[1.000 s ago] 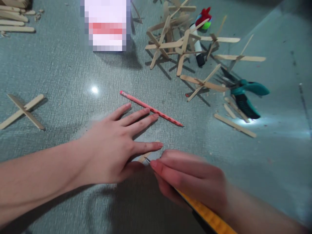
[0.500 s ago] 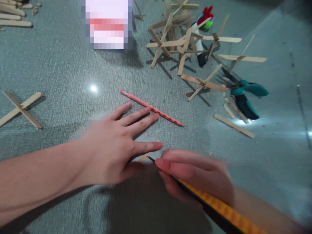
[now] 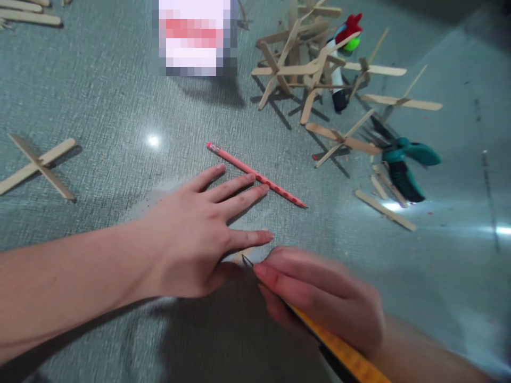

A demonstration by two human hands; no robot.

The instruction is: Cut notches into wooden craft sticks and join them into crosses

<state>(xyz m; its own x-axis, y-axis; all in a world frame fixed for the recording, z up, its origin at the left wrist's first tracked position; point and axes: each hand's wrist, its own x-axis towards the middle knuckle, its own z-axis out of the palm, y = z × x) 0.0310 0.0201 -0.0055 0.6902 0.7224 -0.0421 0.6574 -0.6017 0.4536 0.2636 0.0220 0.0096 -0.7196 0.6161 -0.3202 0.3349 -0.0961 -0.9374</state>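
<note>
My left hand (image 3: 207,218) lies flat with its fingers spread. Its thumb and index finger rest beside a wooden craft stick (image 3: 242,253), most of which the hand hides. A yellow and black utility knife (image 3: 339,346) is gripped in my right hand (image 3: 319,292), its dark blade tip at the stick between the left thumb and index finger. Just beyond the left fingertips lies a pink pencil (image 3: 255,175) with a pink eraser, its point toward the right; the middle and ring fingertips touch it or nearly so.
Several crossed-stick pieces (image 3: 279,72) stand at the upper right, near a white marker (image 3: 338,80) and a red and green toy (image 3: 350,32). Teal-handled pliers (image 3: 405,159) lie by loose sticks (image 3: 385,210). A stick cross (image 3: 39,164) is at left, and a blurred white box (image 3: 191,58) stands behind.
The view has shifted slightly, so most things on the table appear a little farther right. Both hands keep nearly the same pose, with the blade still at the stick.
</note>
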